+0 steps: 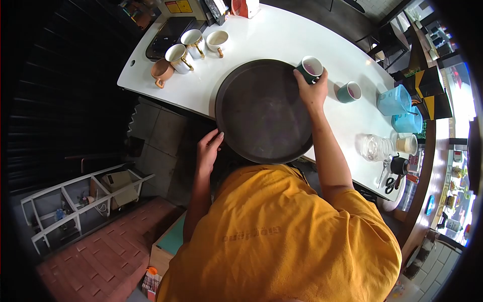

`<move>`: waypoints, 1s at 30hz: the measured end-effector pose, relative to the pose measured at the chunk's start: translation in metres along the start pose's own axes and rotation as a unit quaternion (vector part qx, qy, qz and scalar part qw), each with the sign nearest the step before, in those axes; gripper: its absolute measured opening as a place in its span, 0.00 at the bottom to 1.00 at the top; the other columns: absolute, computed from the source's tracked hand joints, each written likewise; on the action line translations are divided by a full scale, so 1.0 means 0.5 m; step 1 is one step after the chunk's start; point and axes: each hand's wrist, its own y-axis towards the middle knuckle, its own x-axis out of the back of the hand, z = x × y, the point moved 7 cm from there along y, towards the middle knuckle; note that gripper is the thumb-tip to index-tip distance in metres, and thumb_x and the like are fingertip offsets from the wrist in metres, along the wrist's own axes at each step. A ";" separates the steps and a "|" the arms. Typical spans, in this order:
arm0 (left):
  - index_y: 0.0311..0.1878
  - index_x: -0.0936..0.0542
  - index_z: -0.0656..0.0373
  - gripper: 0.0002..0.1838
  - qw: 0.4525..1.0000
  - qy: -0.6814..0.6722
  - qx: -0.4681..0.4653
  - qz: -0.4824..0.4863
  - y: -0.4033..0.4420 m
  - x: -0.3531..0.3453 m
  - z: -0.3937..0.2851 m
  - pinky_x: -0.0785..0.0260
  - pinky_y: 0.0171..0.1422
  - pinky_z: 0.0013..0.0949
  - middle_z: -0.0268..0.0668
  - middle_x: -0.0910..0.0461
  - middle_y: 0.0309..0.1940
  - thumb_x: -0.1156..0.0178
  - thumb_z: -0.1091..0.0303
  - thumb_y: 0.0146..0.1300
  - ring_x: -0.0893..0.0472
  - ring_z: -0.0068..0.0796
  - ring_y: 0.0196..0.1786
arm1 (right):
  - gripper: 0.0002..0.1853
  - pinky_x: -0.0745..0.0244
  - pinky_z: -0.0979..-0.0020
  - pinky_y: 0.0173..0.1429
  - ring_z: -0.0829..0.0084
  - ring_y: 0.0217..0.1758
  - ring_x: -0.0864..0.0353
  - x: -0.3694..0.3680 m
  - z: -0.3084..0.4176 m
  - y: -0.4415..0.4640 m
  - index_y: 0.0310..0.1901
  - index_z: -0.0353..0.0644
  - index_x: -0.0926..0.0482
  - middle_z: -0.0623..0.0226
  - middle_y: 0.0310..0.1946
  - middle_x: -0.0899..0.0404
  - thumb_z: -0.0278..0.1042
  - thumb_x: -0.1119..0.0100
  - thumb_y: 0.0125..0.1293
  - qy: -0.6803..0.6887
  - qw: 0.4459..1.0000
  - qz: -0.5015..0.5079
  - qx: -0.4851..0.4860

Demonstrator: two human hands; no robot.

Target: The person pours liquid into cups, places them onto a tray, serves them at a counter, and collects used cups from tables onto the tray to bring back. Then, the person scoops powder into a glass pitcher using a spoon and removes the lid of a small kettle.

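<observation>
A large round dark tray (pixel 266 113) lies partly on the white counter, its near edge reaching past the counter's front edge. At the tray's left rim, my left hand (pixel 209 146) grips the edge with thumb and fingers. My right hand (pixel 313 90) is closed around a dark green cup (pixel 309 69) at the tray's upper right edge; whether the cup touches the tray or counter cannot be made out. A second green cup (pixel 349 92) stands on the counter to the right of my right hand.
Several mugs (pixel 192 44) stand at the counter's (pixel 261 30) upper left, beside a black device. Toward the right are blue containers (pixel 394 100), glasses (pixel 376 148), a beige cup (pixel 406 144) and black scissors (pixel 390 185). A white metal rack (pixel 75 206) stands at lower left.
</observation>
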 end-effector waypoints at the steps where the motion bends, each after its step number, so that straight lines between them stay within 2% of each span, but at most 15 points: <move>1: 0.58 0.19 0.60 0.21 1.000 0.000 -0.001 -0.004 0.001 -0.002 0.000 0.33 0.40 0.23 0.27 0.17 0.38 0.34 0.60 0.66 0.23 0.14 0.37 | 0.49 0.28 0.58 0.61 0.48 0.58 0.22 -0.006 -0.004 -0.007 0.65 0.27 0.38 0.41 0.55 0.24 0.51 0.24 0.51 -0.001 1.000 0.001 -0.001; 4: 0.58 0.19 0.60 0.21 1.000 -0.003 -0.004 -0.005 0.004 -0.006 -0.002 0.33 0.39 0.23 0.26 0.17 0.38 0.34 0.60 0.66 0.24 0.14 0.37 | 0.47 0.26 0.58 0.59 0.50 0.56 0.20 -0.030 0.014 -0.036 0.63 0.28 0.34 0.42 0.50 0.20 0.51 0.23 0.50 0.003 0.998 0.060 0.017; 8: 0.58 0.18 0.59 0.20 1.000 0.001 -0.001 -0.005 0.005 -0.012 -0.005 0.33 0.39 0.23 0.26 0.17 0.37 0.34 0.61 0.66 0.24 0.13 0.36 | 0.37 0.24 0.57 0.58 0.51 0.55 0.18 -0.061 0.028 -0.076 0.59 0.37 0.29 0.49 0.51 0.19 0.45 0.22 0.51 0.036 0.990 0.121 0.062; 12: 0.58 0.19 0.60 0.20 1.000 0.000 -0.005 -0.002 0.006 -0.015 -0.006 0.33 0.39 0.23 0.25 0.17 0.37 0.34 0.60 0.66 0.24 0.13 0.37 | 0.38 0.24 0.57 0.59 0.51 0.56 0.19 -0.079 0.026 -0.093 0.60 0.38 0.30 0.50 0.51 0.19 0.46 0.22 0.51 0.022 0.982 0.169 0.076; 19: 0.60 0.19 0.59 0.21 1.000 -0.006 0.002 -0.012 0.007 -0.012 0.013 0.32 0.39 0.24 0.28 0.16 0.41 0.35 0.60 0.66 0.22 0.15 0.39 | 0.42 0.24 0.60 0.61 0.55 0.58 0.19 -0.081 0.020 -0.089 0.63 0.38 0.32 0.50 0.53 0.20 0.47 0.21 0.50 0.000 0.980 0.175 0.096; 21: 0.60 0.19 0.59 0.22 1.000 -0.010 0.007 -0.008 0.010 -0.012 0.016 0.32 0.39 0.24 0.29 0.16 0.42 0.35 0.60 0.66 0.22 0.15 0.39 | 0.44 0.25 0.59 0.62 0.55 0.59 0.20 -0.082 0.018 -0.089 0.65 0.38 0.34 0.50 0.54 0.20 0.47 0.21 0.50 0.013 0.972 0.213 0.093; 22: 0.60 0.20 0.60 0.22 1.000 -0.014 0.017 -0.010 0.009 -0.011 0.016 0.32 0.40 0.25 0.29 0.15 0.42 0.35 0.61 0.66 0.21 0.16 0.39 | 0.44 0.25 0.59 0.62 0.55 0.59 0.20 -0.076 0.014 -0.086 0.65 0.38 0.34 0.50 0.54 0.20 0.47 0.21 0.50 0.010 0.974 0.209 0.089; 24: 0.61 0.20 0.60 0.22 0.999 -0.018 0.030 -0.011 0.007 -0.011 0.014 0.32 0.41 0.25 0.30 0.15 0.43 0.35 0.62 0.66 0.20 0.18 0.39 | 0.44 0.27 0.56 0.61 0.51 0.57 0.21 -0.059 0.031 -0.088 0.66 0.40 0.34 0.52 0.54 0.21 0.49 0.23 0.51 0.029 0.963 0.206 0.171; 25: 0.61 0.20 0.60 0.22 0.999 -0.014 0.031 -0.005 0.008 -0.011 0.014 0.32 0.41 0.25 0.30 0.15 0.43 0.35 0.62 0.66 0.20 0.18 0.39 | 0.44 0.27 0.56 0.61 0.51 0.57 0.21 -0.043 0.023 -0.083 0.66 0.40 0.34 0.52 0.54 0.21 0.49 0.23 0.51 0.027 0.965 0.201 0.166; 27: 0.61 0.20 0.60 0.21 0.999 -0.013 0.032 -0.004 0.009 -0.010 0.012 0.32 0.41 0.26 0.29 0.15 0.43 0.36 0.62 0.67 0.20 0.18 0.39 | 0.40 0.30 0.59 0.61 0.56 0.56 0.20 0.010 0.015 -0.069 0.65 0.41 0.31 0.55 0.52 0.20 0.49 0.25 0.53 0.012 0.965 0.146 0.215; 28: 0.61 0.20 0.59 0.20 0.999 -0.012 0.031 -0.008 0.006 -0.012 0.008 0.33 0.41 0.26 0.28 0.15 0.42 0.37 0.62 0.68 0.20 0.18 0.40 | 0.31 0.33 0.61 0.60 0.60 0.52 0.20 0.045 -0.006 -0.056 0.58 0.40 0.24 0.58 0.48 0.18 0.46 0.28 0.56 0.054 0.973 0.093 0.205; 29: 0.61 0.20 0.59 0.20 0.999 -0.010 0.032 -0.003 0.004 -0.017 0.004 0.33 0.41 0.26 0.28 0.15 0.42 0.37 0.62 0.68 0.20 0.18 0.40 | 0.21 0.31 0.60 0.56 0.61 0.49 0.20 0.085 -0.029 -0.047 0.51 0.39 0.21 0.60 0.43 0.18 0.38 0.31 0.57 0.067 0.979 0.021 0.190; 30: 0.61 0.20 0.59 0.20 0.999 -0.012 0.034 -0.004 0.002 -0.018 0.000 0.33 0.42 0.26 0.28 0.16 0.42 0.37 0.63 0.68 0.20 0.17 0.40 | 0.17 0.30 0.61 0.52 0.62 0.45 0.21 0.127 -0.052 -0.040 0.47 0.39 0.21 0.61 0.39 0.19 0.30 0.35 0.55 0.028 0.977 -0.058 0.202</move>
